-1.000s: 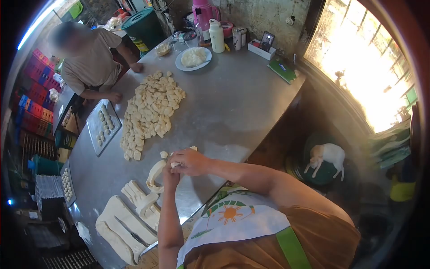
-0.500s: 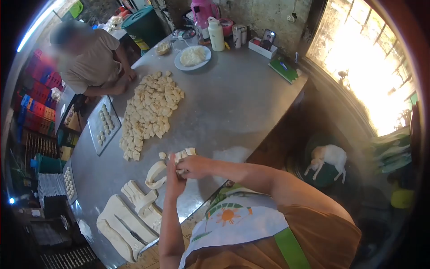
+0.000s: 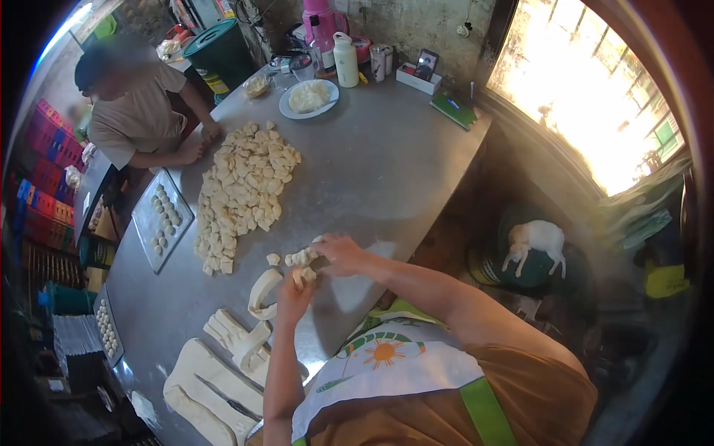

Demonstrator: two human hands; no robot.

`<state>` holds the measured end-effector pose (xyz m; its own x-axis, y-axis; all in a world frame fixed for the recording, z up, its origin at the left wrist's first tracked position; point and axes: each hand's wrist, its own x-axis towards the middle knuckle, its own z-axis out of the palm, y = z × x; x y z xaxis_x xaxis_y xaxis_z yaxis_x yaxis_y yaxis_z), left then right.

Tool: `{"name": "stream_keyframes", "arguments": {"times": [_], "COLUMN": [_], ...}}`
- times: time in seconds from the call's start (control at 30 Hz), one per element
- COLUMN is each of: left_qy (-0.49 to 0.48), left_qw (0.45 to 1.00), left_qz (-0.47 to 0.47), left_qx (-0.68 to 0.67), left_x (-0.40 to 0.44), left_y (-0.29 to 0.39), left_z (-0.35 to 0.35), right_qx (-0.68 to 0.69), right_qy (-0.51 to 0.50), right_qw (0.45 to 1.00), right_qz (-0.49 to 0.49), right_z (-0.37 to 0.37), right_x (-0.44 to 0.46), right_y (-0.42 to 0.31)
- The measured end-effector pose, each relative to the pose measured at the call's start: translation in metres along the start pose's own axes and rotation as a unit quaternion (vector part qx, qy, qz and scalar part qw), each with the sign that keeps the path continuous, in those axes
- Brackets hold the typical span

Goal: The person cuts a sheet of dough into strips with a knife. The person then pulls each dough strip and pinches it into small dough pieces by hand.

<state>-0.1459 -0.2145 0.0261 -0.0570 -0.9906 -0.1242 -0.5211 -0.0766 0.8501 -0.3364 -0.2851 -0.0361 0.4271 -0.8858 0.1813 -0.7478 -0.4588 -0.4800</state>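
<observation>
My left hand (image 3: 295, 296) holds a piece of pale dough (image 3: 303, 276) between its thumb and fingers, low over the metal table. Just beyond it, my right hand (image 3: 341, 253) has its fingertips on the end of a short row of dough pieces (image 3: 297, 258). One small dough lump (image 3: 274, 259) lies apart from the row. Beside my left hand is a curved dough strip (image 3: 261, 292). Cut strips (image 3: 225, 329) and a large dough slab (image 3: 195, 372) lie nearer, a dark blade (image 3: 227, 395) resting on the slab.
A big heap of dough pieces (image 3: 245, 186) covers part of the metal table (image 3: 372, 171). Left of it is a tray of dough balls (image 3: 162, 221), near a co-worker (image 3: 141, 111). At the back stand a white plate (image 3: 309, 99) and bottles (image 3: 345, 59). A cat (image 3: 537, 245) lies right.
My hands have moved apart from each other, uncovering the dough in my left hand and the row of pieces. The co-worker's hands have shifted, and the view has moved slightly.
</observation>
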Motion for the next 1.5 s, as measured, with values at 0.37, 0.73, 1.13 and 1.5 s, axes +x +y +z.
{"name": "stream_keyframes", "arguments": {"times": [0.37, 0.73, 1.13, 1.5], "left_qy": [-0.037, 0.165, -0.027, 0.176], "left_qw": [0.993, 0.977, 0.98, 0.944], "left_qz": [0.021, 0.136, 0.013, 0.272], "left_qx": [0.108, -0.004, 0.196, 0.068], "left_x": [0.021, 0.027, 0.002, 0.026], "left_y": [0.006, 0.001, 0.003, -0.023], "left_z": [0.005, 0.024, 0.036, 0.0], "right_qx": [0.203, 0.181, 0.12, 0.295], "right_qy": [-0.045, -0.049, -0.15, -0.038], "right_qw": [0.977, 0.966, 0.981, 0.939], "right_qz": [0.045, -0.178, 0.035, -0.171], "right_z": [-0.034, -0.033, -0.018, -0.022], "right_x": [0.024, 0.022, 0.046, 0.023], "right_y": [-0.055, -0.017, 0.015, -0.052]}}
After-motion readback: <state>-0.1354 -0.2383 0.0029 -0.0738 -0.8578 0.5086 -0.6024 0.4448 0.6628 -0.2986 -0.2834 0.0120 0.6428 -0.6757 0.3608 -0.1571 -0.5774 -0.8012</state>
